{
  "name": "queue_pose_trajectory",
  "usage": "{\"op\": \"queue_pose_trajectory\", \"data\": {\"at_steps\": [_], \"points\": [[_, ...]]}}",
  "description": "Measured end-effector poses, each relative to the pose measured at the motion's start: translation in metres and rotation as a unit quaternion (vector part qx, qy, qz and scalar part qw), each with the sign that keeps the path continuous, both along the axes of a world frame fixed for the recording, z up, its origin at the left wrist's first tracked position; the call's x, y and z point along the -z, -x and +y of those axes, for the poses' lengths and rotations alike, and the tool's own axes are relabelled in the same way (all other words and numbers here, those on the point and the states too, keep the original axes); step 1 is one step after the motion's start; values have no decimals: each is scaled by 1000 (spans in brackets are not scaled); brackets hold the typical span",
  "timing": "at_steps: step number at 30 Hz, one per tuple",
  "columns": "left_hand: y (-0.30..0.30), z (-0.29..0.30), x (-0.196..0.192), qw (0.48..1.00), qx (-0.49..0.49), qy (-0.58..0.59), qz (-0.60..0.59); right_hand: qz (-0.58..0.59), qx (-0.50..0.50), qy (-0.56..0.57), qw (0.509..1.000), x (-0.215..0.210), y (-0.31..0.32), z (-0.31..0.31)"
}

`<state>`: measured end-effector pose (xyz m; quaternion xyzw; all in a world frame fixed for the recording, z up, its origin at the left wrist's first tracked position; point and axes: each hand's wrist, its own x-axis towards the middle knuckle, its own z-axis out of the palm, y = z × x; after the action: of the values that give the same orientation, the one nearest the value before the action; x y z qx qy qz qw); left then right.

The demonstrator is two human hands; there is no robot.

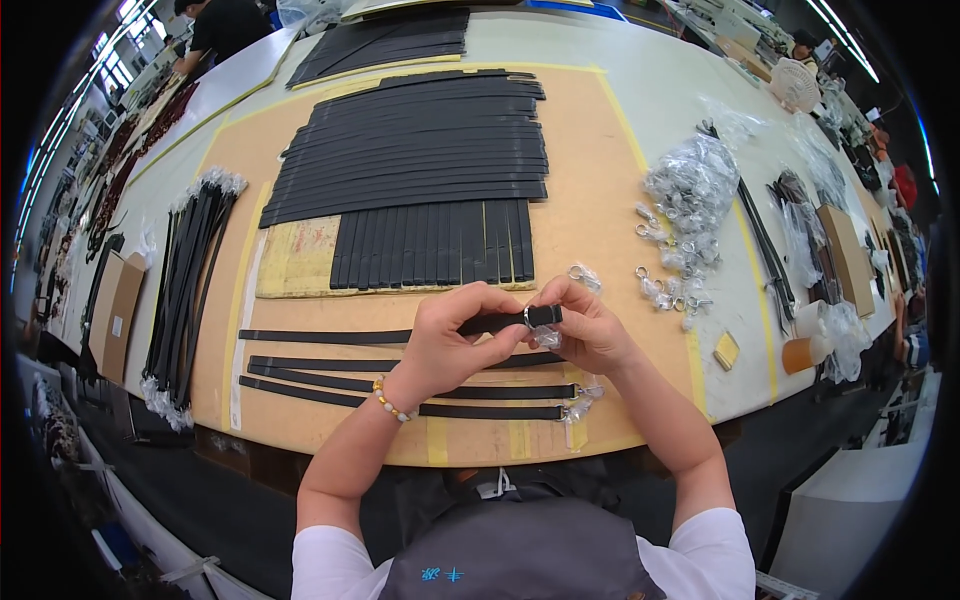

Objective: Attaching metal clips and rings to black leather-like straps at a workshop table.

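Note:
Both hands meet over the near middle of the table, pinching the end of one black strap (pixel 485 324). My left hand (pixel 455 330) is closed round the strap, whose tail runs off to the left. My right hand (pixel 585 325) grips the strap's tip, where a silver metal ring (pixel 528 315) sits around it. A bit of clear plastic wrap (pixel 546 338) hangs below the ring. Under my wrists lie several more black straps (pixel 500 411), two with metal clasps in plastic wrap (pixel 580 402) at their right ends.
Rows of black straps (pixel 410 150) cover the middle of the table, some on a yellowish board (pixel 295 260). Bundled straps (pixel 195 270) lie at left. Plastic-wrapped metal hooks (pixel 695 190) are heaped at right, near a small yellow block (pixel 726 350) and a tape roll (pixel 800 354).

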<state>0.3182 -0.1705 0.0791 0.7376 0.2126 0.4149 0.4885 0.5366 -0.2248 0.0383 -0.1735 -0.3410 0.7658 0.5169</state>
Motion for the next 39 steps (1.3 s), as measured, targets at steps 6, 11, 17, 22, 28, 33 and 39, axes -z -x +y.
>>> {"op": "queue_pose_trajectory", "data": {"at_steps": [6, 11, 17, 22, 28, 33, 39], "points": [[1, -2, -3, 1000, 15, -24, 11, 49, -19, -15, 999, 11, 3, 2], [2, -5, -4, 1000, 25, 13, 12, 74, -32, 1, 997, 11, 6, -1], [1, -5, -5, 1000, 15, 5, 4, 61, -29, 31, 997, 4, 9, -5], [4, -3, -8, 998, 34, -27, 50, 10, -30, 27, 999, 0, 5, -4], [4, -5, -5, 996, 37, -50, 69, -119, -55, 69, 989, -16, 0, -6], [1, -4, 3, 981, 35, -144, 129, -250, 6, 42, 967, -19, 6, -10], [2, 0, 1, 983, 32, -84, 160, -300, -4, 70, 951, -27, 3, -7]]}}
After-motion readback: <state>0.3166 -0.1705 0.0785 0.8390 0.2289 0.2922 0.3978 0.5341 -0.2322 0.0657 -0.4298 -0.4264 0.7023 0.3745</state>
